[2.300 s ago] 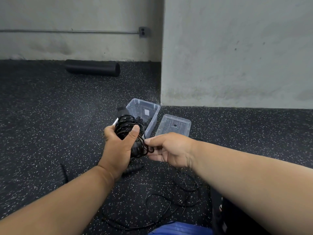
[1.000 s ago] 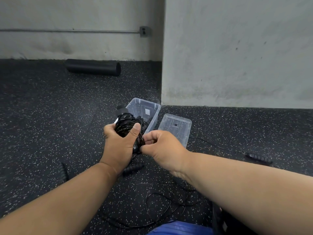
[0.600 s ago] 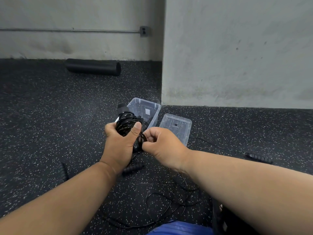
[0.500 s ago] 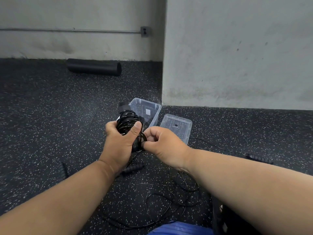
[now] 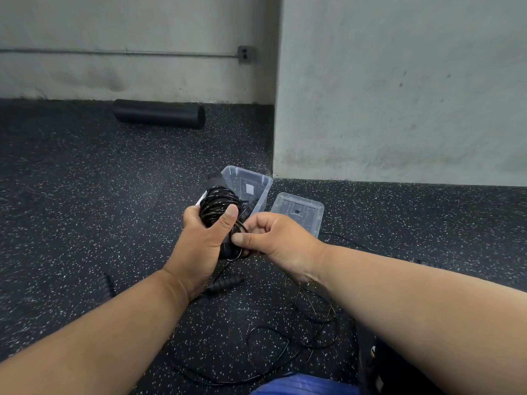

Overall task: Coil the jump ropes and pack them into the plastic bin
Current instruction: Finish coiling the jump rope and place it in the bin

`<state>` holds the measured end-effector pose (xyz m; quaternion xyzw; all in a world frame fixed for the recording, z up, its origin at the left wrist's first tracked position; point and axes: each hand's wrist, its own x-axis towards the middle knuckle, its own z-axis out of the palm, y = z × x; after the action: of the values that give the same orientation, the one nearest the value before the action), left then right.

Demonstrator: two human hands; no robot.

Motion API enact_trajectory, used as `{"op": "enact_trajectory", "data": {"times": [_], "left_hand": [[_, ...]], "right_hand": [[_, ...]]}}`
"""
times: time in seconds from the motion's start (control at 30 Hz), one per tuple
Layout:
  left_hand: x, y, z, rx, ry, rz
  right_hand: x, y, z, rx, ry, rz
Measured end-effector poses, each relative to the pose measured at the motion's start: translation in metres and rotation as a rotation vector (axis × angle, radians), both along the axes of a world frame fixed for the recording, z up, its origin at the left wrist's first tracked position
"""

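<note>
1. Left hand point(image 5: 201, 240): grip closed around the coiled jump rope point(image 5: 218, 205).
2. Right hand point(image 5: 275, 238): grip pinches a rope strand beside the coil.
3. Plastic bin point(image 5: 258, 185): just beyond both grips, on the floor.

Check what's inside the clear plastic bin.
The plastic bin shows a pale label on its far wall and something black low at the near end. The coiled jump rope in the left hand covers the rest.

Right hand point(image 5: 273, 238) has closed in, now pinching cord at the coil point(image 5: 218, 206)
</note>
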<state>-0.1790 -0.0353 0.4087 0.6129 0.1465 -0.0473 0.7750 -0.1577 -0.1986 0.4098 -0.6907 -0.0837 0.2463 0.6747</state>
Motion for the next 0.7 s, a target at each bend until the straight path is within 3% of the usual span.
{"op": "enact_trajectory", "data": {"times": [0.1,0.2,0.37,0.7], "left_hand": [[-0.002,-0.001,-0.001,0.022,-0.012,-0.008],[-0.003,-0.002,-0.002,0.029,-0.017,-0.006],[-0.001,-0.004,0.001,0.036,-0.021,0.007],[0.001,-0.008,-0.002,0.076,-0.023,-0.029]], "right_hand": [[0.0,-0.004,0.009,-0.217,-0.135,0.061],[-0.007,0.001,0.008,-0.211,-0.174,0.033],[-0.012,0.003,0.01,-0.031,0.016,-0.046],[-0.013,0.002,0.007,-0.063,0.124,-0.053]]}}
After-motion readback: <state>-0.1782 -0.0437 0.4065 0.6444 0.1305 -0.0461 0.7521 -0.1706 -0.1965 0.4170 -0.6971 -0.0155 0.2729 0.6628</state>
